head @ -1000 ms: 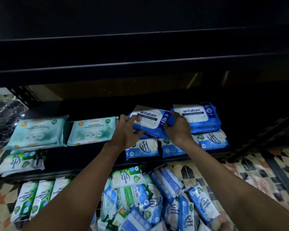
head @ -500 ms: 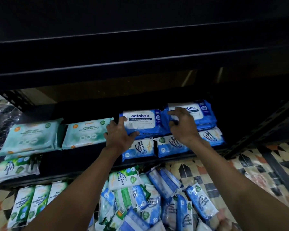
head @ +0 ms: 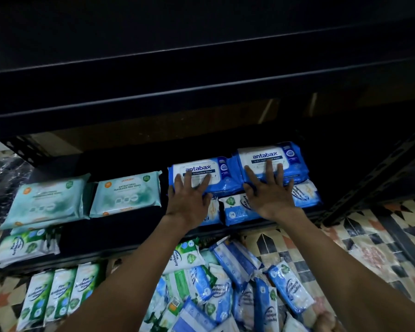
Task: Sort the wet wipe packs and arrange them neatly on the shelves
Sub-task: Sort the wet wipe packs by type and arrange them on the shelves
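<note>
Two blue Antabax wipe packs lie side by side on the black shelf (head: 120,238). My left hand (head: 189,196) lies flat with straight fingers on the left Antabax pack (head: 223,178). My right hand (head: 268,190) lies flat the same way on the right Antabax pack (head: 290,159). Smaller blue-and-white packs (head: 235,209) sit in front of them, partly hidden under my hands. Two pale teal packs (head: 127,195) (head: 46,202) lie on the shelf to the left.
A heap of loose blue and green wipe packs (head: 216,283) lies on the patterned tile floor (head: 369,245) below the shelf. Three green-and-white packs (head: 58,293) stand in a row at lower left. A dark upper shelf (head: 201,68) overhangs. A slanted metal upright (head: 379,173) stands on the right.
The left Antabax pack came down from my grip and now lies flat on the shelf beside the right one. Both hands opened and now press flat on the two packs.
</note>
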